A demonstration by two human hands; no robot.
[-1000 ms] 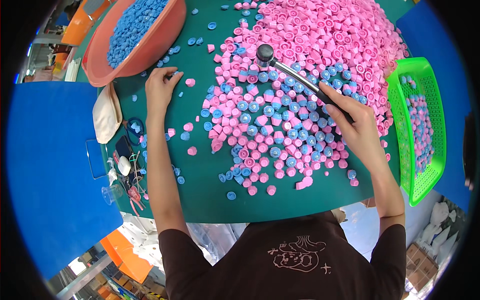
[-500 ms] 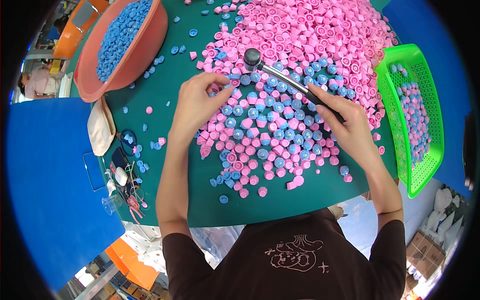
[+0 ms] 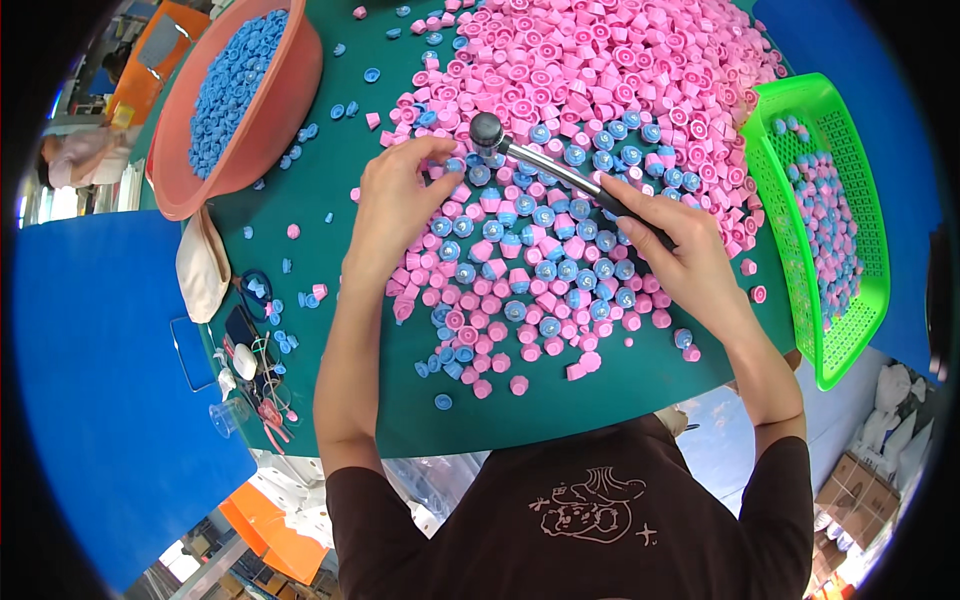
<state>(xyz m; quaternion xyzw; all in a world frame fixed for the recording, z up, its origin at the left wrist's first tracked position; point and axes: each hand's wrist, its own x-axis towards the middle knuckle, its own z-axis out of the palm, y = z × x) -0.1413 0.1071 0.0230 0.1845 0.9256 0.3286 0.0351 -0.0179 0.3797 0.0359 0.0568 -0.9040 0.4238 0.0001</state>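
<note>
My left hand [image 3: 398, 205] is over the left part of the loose pieces, thumb and index finger curled around a small blue-topped piece [image 3: 455, 165]. My right hand [image 3: 680, 245] grips the dark handle of a hammer [image 3: 560, 172], index finger stretched along the shaft. Its black-capped, shiny metal head is just right of my left fingertips; whether its lower face touches a piece cannot be made out. Around both hands lie small pink cup-shaped pieces [image 3: 497, 330], several with blue caps [image 3: 567, 270] on them. Behind them spreads a large heap of pink pieces [image 3: 610, 50].
A pink basin [image 3: 275, 130] of blue caps stands at the far left. At the right is a green basket [image 3: 868, 270] holding pink and blue pieces. A beige pouch [image 3: 202, 265], scissors and other small items lie along the green table's [image 3: 480, 425] left edge.
The hammer head is slightly lower and closer to my left hand. My left thumb and index finger are a little farther apart. The whole view has shifted slightly.
</note>
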